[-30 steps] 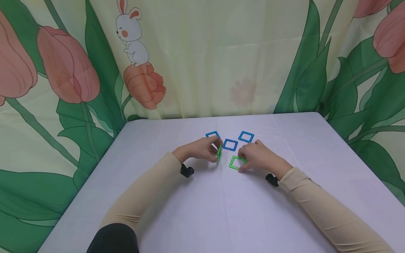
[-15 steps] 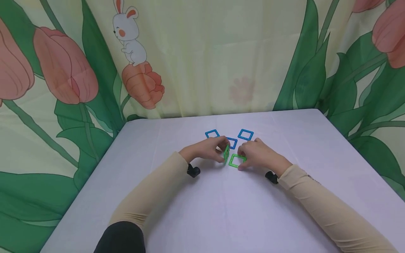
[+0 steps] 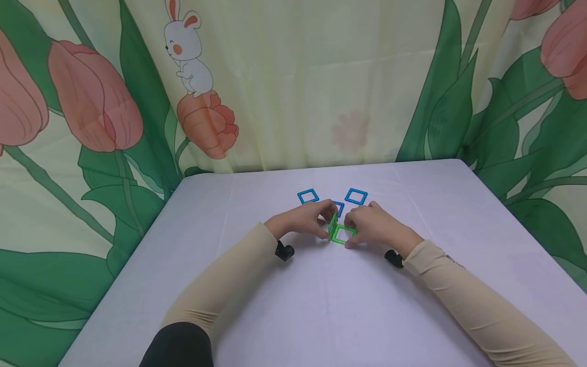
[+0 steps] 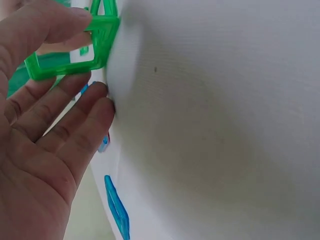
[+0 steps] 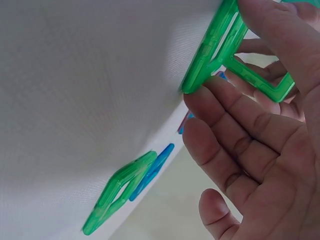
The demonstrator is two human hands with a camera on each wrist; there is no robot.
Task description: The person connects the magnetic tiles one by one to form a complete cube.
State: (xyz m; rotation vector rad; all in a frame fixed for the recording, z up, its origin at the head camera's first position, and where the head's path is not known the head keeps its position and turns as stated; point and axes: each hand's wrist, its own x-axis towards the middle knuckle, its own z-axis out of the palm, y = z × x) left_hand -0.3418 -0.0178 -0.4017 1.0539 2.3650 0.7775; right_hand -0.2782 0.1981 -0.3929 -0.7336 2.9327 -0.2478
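Note:
My left hand (image 3: 308, 217) pinches a green square magnetic tile frame (image 4: 75, 68) between thumb and fingers, held upright. Its lower edge meets the left edge of a second green tile (image 3: 339, 241), which lies flat on the table. My right hand (image 3: 375, 225) grips that flat tile at its right side, thumb in front and fingertips behind. In the right wrist view the two tiles form a corner, the upright one (image 5: 255, 82) rising from the flat one. Beyond the hands lie a blue tile (image 3: 307, 191) at left, another blue tile (image 3: 342, 209) partly hidden by my left hand, and a third blue tile (image 3: 355, 190).
Another green tile (image 5: 120, 192) lies past my right hand in the right wrist view, a blue tile (image 5: 155, 170) close behind it. A white cloth (image 3: 293, 306) covers the table, and a printed curtain (image 3: 293, 92) hangs at its far edge.
My left hand has moved right with its upright green tile, from a gap away up to the flat tile's left edge. The right hand has kept its hold in place.

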